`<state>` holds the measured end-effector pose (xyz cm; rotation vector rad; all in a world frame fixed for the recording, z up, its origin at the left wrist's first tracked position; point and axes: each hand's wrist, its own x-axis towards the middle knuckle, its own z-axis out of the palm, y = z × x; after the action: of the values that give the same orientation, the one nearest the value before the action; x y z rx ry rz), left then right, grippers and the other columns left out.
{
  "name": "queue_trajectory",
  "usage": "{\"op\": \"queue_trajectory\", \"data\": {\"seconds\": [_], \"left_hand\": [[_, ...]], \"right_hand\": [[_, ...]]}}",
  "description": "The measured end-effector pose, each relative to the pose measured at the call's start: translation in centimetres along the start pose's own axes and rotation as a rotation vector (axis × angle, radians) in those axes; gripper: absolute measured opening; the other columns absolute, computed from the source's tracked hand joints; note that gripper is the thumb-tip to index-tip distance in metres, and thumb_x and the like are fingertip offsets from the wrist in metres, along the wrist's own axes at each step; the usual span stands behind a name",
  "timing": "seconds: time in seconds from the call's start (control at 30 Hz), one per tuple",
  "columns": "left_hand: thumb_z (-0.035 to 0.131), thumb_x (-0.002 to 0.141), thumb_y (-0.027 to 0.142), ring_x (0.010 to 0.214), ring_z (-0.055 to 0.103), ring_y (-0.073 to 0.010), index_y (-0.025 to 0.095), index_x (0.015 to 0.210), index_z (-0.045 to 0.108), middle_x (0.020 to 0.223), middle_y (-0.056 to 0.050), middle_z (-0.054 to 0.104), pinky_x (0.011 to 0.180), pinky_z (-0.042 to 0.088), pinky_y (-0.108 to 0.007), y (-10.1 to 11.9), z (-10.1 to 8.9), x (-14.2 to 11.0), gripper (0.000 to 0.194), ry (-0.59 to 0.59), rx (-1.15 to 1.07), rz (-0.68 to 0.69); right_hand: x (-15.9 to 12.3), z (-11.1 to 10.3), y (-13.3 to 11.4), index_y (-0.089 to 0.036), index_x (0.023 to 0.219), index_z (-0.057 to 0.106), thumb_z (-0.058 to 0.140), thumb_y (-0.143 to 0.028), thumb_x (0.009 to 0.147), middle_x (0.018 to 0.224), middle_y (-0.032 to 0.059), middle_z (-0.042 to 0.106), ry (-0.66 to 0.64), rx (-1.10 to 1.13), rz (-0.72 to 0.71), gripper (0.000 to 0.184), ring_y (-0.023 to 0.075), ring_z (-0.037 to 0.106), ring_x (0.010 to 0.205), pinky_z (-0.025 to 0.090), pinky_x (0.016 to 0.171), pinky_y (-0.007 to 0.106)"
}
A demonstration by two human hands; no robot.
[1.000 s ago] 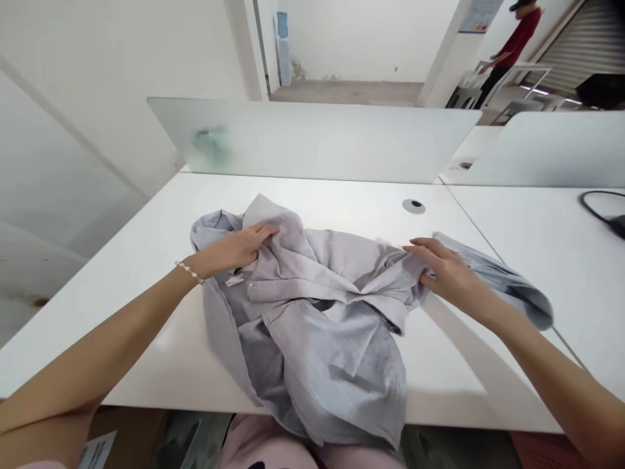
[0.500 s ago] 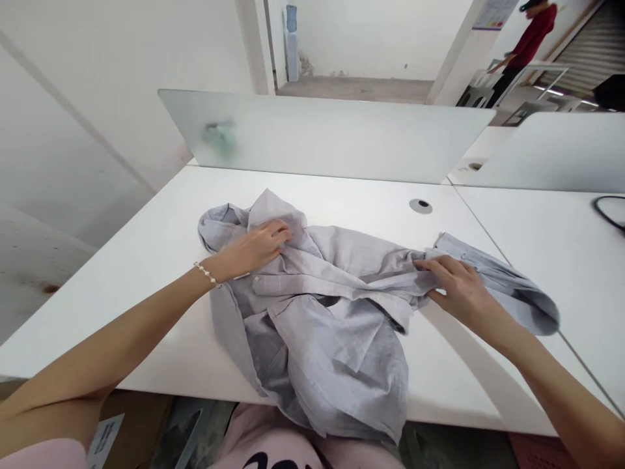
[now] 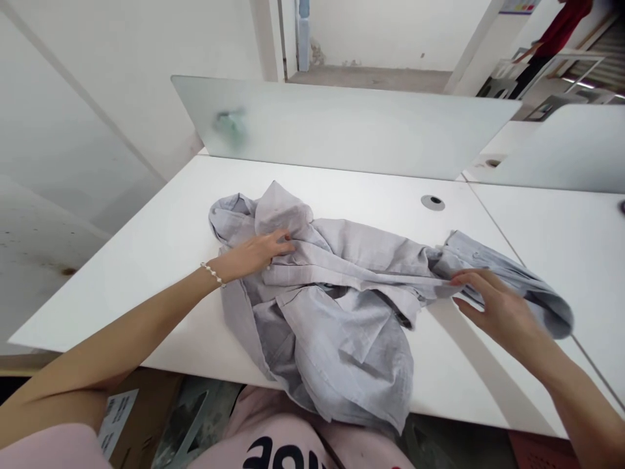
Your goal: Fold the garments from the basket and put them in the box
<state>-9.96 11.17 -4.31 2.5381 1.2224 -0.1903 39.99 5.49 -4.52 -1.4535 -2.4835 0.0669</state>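
Desk [image 3: 342, 189] light: bright, diffuse
Shadow [image 3: 493, 371]: soft, near my right hand [image 3: 498, 306]
Panel [image 3: 351, 130]: green shape [image 3: 233, 127] blurred behind
Edges: my view stretched

The garment [image 3: 346, 332] across the middle of the frame is pale grey woven cloth, matt and thin-looking, creased all over. The worktop [image 3: 195, 352] beneath it is white and smooth, with a soft sheen. The divider panel [image 3: 342, 130] along the upper part looks like frosted glass or plastic, milky and smooth. The pink shirt [image 3: 273, 436] at the bottom edge is matt cloth with dark print. At lower left, the box [image 3: 151, 404] is brown matt cardboard bearing a white paper label [image 3: 117, 417]. The bracelet [image 3: 213, 273] has small, pale, smooth-looking beads.
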Motion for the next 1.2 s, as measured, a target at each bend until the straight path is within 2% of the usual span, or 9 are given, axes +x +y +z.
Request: {"op": "queue_trajectory", "data": {"seconds": [0.13,0.27,0.43,0.5,0.6,0.73,0.83,1.0,1.2], "left_hand": [[0.034,0.072,-0.008,0.089,0.059,-0.0171,0.017,0.107,0.062,0.126,-0.010,0.051,0.068,0.045,-0.026,0.0,0.4,1.4,0.052,0.019,-0.002,0.005],[0.038,0.067,-0.005,0.095,0.059,-0.0207,0.016,0.090,0.059,0.119,-0.010,0.052,0.072,0.047,-0.030,0.2,-0.2,1.6,0.037,0.031,-0.085,0.027],[0.045,0.087,0.013,0.090,0.061,-0.0197,0.017,0.084,0.057,0.113,-0.009,0.056,0.077,0.050,-0.032,-0.1,-1.2,0.7,0.013,0.080,-0.267,0.013],[0.046,0.094,0.020,0.091,0.062,-0.0206,0.018,0.097,0.059,0.115,-0.009,0.058,0.078,0.051,-0.033,-0.1,-0.9,0.6,0.014,0.103,-0.270,0.010],[0.040,0.096,0.015,0.095,0.063,-0.0215,0.019,0.115,0.058,0.120,-0.011,0.058,0.079,0.050,-0.034,0.2,0.0,1.0,0.026,0.091,-0.231,0.046],[0.032,0.090,0.003,0.086,0.061,-0.0194,0.017,0.098,0.059,0.105,-0.008,0.060,0.073,0.047,-0.031,0.7,0.9,1.9,0.031,0.045,-0.187,0.055],[0.036,0.088,0.004,0.081,0.058,-0.0183,0.017,0.088,0.056,0.096,-0.007,0.059,0.068,0.044,-0.030,0.8,0.8,2.2,0.024,0.036,-0.223,0.044],[0.044,0.093,0.016,0.082,0.058,-0.0165,0.017,0.084,0.056,0.094,-0.004,0.058,0.074,0.047,-0.030,0.1,-1.1,1.7,0.015,0.064,-0.333,0.079],[0.059,0.088,0.027,0.087,0.059,-0.0155,0.016,0.081,0.065,0.098,-0.004,0.063,0.076,0.049,-0.025,-1.9,-5.4,1.3,0.014,0.045,-0.312,0.091]], "right_hand": [[-0.7,1.5,0.5,-0.024,0.115,0.054,0.045,-0.027,0.094,0.114,0.0097,0.063,0.001,-0.038,0.023,0.023,0.0278,0.065,0.101,0.051,0.079,0.039],[-1.1,2.1,0.5,-0.022,0.113,0.051,0.045,-0.030,0.096,0.110,0.0115,0.062,-0.030,-0.043,0.137,0.019,0.0275,0.064,0.092,0.050,0.081,0.043],[-0.9,1.7,0.1,-0.021,0.113,0.052,0.046,-0.028,0.096,0.110,0.0135,0.061,-0.076,-0.050,0.169,0.019,0.0285,0.062,0.091,0.049,0.081,0.044],[-0.8,1.5,0.1,-0.021,0.111,0.055,0.046,-0.026,0.095,0.108,0.0127,0.062,-0.062,-0.021,0.155,0.019,0.0282,0.063,0.093,0.050,0.080,0.043],[-0.7,1.7,0.1,-0.020,0.113,0.059,0.045,-0.024,0.097,0.114,0.0135,0.062,-0.041,-0.063,0.099,0.021,0.0285,0.063,0.101,0.049,0.084,0.042],[-0.9,2.4,-0.5,-0.017,0.110,0.063,0.042,-0.019,0.099,0.117,0.0139,0.062,0.006,-0.210,0.007,0.024,0.0286,0.062,0.107,0.047,0.089,0.044],[-1.0,2.7,-0.8,-0.016,0.104,0.064,0.041,-0.017,0.099,0.114,0.0127,0.063,0.027,-0.251,-0.033,0.023,0.0266,0.064,0.103,0.047,0.088,0.042],[-0.5,1.7,-0.3,-0.018,0.100,0.057,0.043,-0.021,0.096,0.109,0.0109,0.063,0.009,-0.118,0.052,0.015,0.0252,0.064,0.093,0.047,0.079,0.039],[3.1,-2.7,-0.3,-0.021,0.094,0.053,0.050,-0.025,0.094,0.108,0.0126,0.063,0.034,0.028,0.181,0.005,0.0227,0.063,0.090,0.048,0.079,0.033]]}}
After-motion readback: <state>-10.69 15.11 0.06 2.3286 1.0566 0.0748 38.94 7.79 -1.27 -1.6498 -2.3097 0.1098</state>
